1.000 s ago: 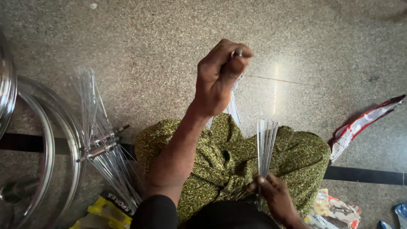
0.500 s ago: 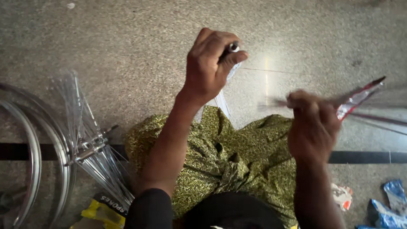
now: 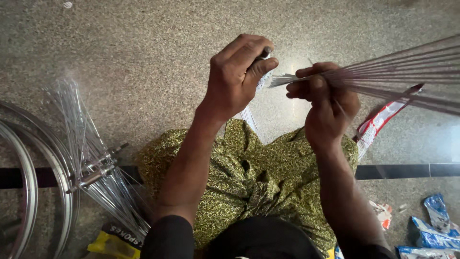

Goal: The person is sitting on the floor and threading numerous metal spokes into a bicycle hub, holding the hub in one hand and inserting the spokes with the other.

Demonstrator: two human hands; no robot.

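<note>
My left hand [image 3: 237, 76] is raised in front of me, its fingers closed around a small metal part [image 3: 262, 55], and thin wires hang down from it. My right hand [image 3: 326, 103] grips a bundle of long thin metal spokes [image 3: 388, 76] that fan out to the right edge of the view. The near ends of the spokes almost touch my left hand's fingers. Both hands are above my lap, which is covered by green patterned cloth [image 3: 249, 172].
On the stone floor at left lie a metal wheel rim [image 3: 28, 172] and a hub with several spokes [image 3: 93, 163]. A yellow packet [image 3: 112, 240] lies beside my left arm. A red and white wrapper [image 3: 383, 120] and blue packets [image 3: 431, 225] lie at right.
My right hand has lifted the spoke bundle from my lap to the level of my left hand and turned it sideways, its ends now at my left hand's fingers. My left hand has stayed raised.
</note>
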